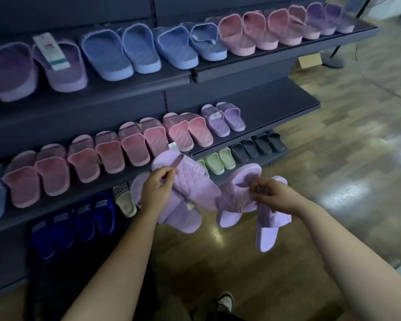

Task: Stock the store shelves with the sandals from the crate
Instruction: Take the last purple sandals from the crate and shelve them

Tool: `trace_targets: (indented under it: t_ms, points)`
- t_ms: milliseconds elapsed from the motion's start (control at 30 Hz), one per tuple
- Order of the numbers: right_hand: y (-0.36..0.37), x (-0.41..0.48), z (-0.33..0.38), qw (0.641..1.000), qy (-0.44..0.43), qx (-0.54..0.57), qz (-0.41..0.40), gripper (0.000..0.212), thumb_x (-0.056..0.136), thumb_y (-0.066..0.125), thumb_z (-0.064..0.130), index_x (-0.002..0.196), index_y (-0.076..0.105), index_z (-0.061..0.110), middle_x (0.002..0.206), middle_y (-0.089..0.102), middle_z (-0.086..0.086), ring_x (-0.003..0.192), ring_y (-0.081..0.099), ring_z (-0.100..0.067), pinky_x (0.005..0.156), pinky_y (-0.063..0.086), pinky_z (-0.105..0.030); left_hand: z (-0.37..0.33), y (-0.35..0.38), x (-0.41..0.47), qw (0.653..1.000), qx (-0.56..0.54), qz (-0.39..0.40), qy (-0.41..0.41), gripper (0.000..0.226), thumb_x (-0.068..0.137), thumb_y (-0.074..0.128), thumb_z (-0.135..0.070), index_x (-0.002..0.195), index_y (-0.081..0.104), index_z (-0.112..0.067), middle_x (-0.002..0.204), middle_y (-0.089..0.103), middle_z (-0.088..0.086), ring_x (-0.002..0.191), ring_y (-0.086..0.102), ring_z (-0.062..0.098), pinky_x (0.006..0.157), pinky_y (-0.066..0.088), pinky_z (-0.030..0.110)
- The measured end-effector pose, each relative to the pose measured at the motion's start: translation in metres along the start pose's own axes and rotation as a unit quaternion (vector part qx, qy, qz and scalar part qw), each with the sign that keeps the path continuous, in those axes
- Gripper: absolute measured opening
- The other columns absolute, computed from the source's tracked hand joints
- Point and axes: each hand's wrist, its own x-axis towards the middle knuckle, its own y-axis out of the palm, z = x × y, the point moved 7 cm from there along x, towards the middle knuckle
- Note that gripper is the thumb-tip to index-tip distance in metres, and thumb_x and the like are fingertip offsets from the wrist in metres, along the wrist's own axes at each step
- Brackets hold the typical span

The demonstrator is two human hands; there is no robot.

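Observation:
I hold two pairs of lilac quilted sandals in front of the shelves. My left hand (156,185) grips one pair (190,188) by the strap, the sandals crossing each other. To the right, my right hand (270,194) pinches the second pair (236,198) at the straps, and these sandals hang toe down. Both pairs hover just off the front edge of the middle shelf (276,107), whose right end past a lilac pair (222,119) is bare. No crate is in view.
The top shelf (252,63) carries purple, blue, pink and lilac sandals. Pink sandals (134,144) fill most of the middle shelf. Below stand dark blue (74,221), green (220,159) and black sandals (257,144). Wooden floor (333,158) lies to the right, with a cardboard box (309,60) and a stand base.

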Motion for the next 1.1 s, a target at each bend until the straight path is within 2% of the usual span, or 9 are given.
trace_targets:
  t_ms: [100, 233, 333, 433, 567, 767, 933, 1000, 1100]
  points:
    - [-0.045, 0.003, -0.040, 1.000, 0.015, -0.012, 0.000, 0.007, 0.090, 0.060, 0.019, 0.094, 0.059, 0.024, 0.078, 0.059, 0.008, 0.059, 0.058, -0.002, 0.050, 0.052, -0.024, -0.022, 0.040, 0.006, 1.000, -0.003, -0.009, 0.002, 0.013, 0.094, 0.053, -0.019, 0.090, 0.066, -0.021, 0.093, 0.064, -0.018, 0.093, 0.059, 0.008, 0.084, 0.044, 0.024]
    - [-0.097, 0.023, -0.094, 0.999, 0.043, -0.016, -0.015, 0.025, 0.088, 0.058, 0.018, 0.112, 0.058, 0.027, 0.095, 0.064, 0.002, 0.076, 0.064, -0.016, 0.055, 0.055, -0.029, -0.041, 0.088, 0.026, 1.000, 0.013, 0.002, 0.018, 0.015, 0.094, 0.054, -0.020, 0.086, 0.065, -0.027, 0.093, 0.066, -0.014, 0.089, 0.060, 0.008, 0.079, 0.046, 0.023]
    - [-0.132, 0.044, -0.125, 0.998, 0.054, -0.019, -0.027, 0.024, 0.090, 0.057, 0.017, 0.110, 0.057, 0.031, 0.091, 0.064, 0.004, 0.071, 0.063, -0.012, 0.058, 0.055, -0.030, -0.051, 0.126, 0.049, 0.999, 0.028, 0.008, 0.029, 0.016, 0.093, 0.055, -0.021, 0.083, 0.065, -0.029, 0.093, 0.069, -0.008, 0.084, 0.061, 0.006, 0.075, 0.045, 0.021]
    - [-0.163, 0.072, -0.144, 0.998, 0.053, 0.001, -0.028, 0.024, 0.090, 0.056, 0.015, 0.106, 0.057, 0.034, 0.091, 0.063, 0.005, 0.074, 0.063, -0.017, 0.054, 0.055, -0.030, -0.061, 0.163, 0.078, 0.998, 0.045, 0.021, 0.037, 0.017, 0.092, 0.056, -0.022, 0.080, 0.064, -0.030, 0.093, 0.070, -0.006, 0.082, 0.061, 0.005, 0.073, 0.046, 0.019]
    - [-0.209, 0.119, -0.169, 0.999, 0.047, 0.015, -0.024, 0.027, 0.090, 0.055, 0.011, 0.105, 0.061, 0.034, 0.092, 0.065, 0.000, 0.080, 0.065, -0.022, 0.050, 0.055, -0.031, -0.072, 0.220, 0.130, 0.997, 0.065, 0.017, 0.024, 0.015, 0.091, 0.057, -0.033, 0.079, 0.065, -0.029, 0.089, 0.069, -0.006, 0.081, 0.062, 0.011, 0.071, 0.049, 0.029]
    - [-0.275, 0.186, -0.217, 0.999, 0.038, 0.006, -0.020, 0.031, 0.089, 0.055, 0.008, 0.105, 0.060, 0.035, 0.087, 0.065, 0.008, 0.073, 0.063, -0.012, 0.046, 0.051, -0.027, -0.099, 0.302, 0.211, 0.991, 0.127, 0.013, 0.025, 0.016, 0.089, 0.057, -0.035, 0.083, 0.064, -0.023, 0.084, 0.064, -0.006, 0.077, 0.059, 0.013, 0.067, 0.052, 0.037]
    - [-0.327, 0.249, -0.246, 0.999, -0.012, -0.037, -0.001, 0.045, 0.088, 0.056, 0.003, 0.094, 0.053, 0.047, 0.075, 0.062, 0.028, 0.065, 0.059, 0.007, 0.047, 0.041, -0.005, -0.116, 0.356, 0.262, 0.986, 0.166, 0.018, 0.019, 0.010, 0.089, 0.058, -0.036, 0.085, 0.063, -0.029, 0.087, 0.065, -0.008, 0.080, 0.058, 0.015, 0.066, 0.050, 0.033]
    - [-0.345, 0.276, -0.261, 0.998, -0.025, -0.050, 0.018, 0.039, 0.088, 0.056, 0.007, 0.094, 0.053, 0.045, 0.075, 0.061, 0.019, 0.064, 0.058, 0.008, 0.049, 0.041, -0.004, -0.118, 0.378, 0.279, 0.986, 0.168, 0.016, 0.009, 0.009, 0.089, 0.059, -0.035, 0.088, 0.064, -0.029, 0.087, 0.063, -0.009, 0.079, 0.057, 0.012, 0.064, 0.048, 0.028]
    - [-0.368, 0.323, -0.288, 0.992, -0.068, -0.091, 0.056, 0.024, 0.089, 0.055, 0.017, 0.104, 0.058, 0.036, 0.101, 0.065, 0.002, 0.082, 0.063, -0.010, 0.061, 0.046, -0.008, -0.121, 0.414, 0.299, 0.985, 0.171, 0.004, 0.001, 0.012, 0.090, 0.059, -0.033, 0.092, 0.067, -0.025, 0.088, 0.064, -0.009, 0.078, 0.056, 0.009, 0.061, 0.044, 0.021]
